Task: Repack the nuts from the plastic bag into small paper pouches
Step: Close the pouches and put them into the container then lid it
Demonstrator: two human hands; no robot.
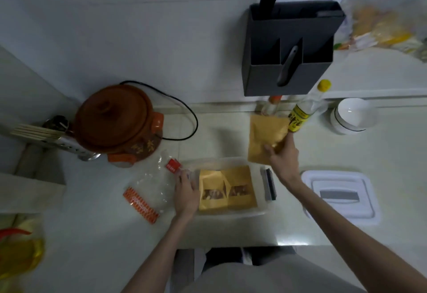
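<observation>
Currently, your right hand (283, 154) pinches a pouch (265, 137) between thumb and fingers, above the box (261, 207). Your left hand (186, 194) lies relaxed, fingertips touching the bag (154, 186); two pouches (227, 187) sit beside it.

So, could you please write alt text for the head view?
The right hand holds a paper pouch above the counter; the left hand rests by a clear tub holding two pouches, beside an emptied plastic bag.
</observation>
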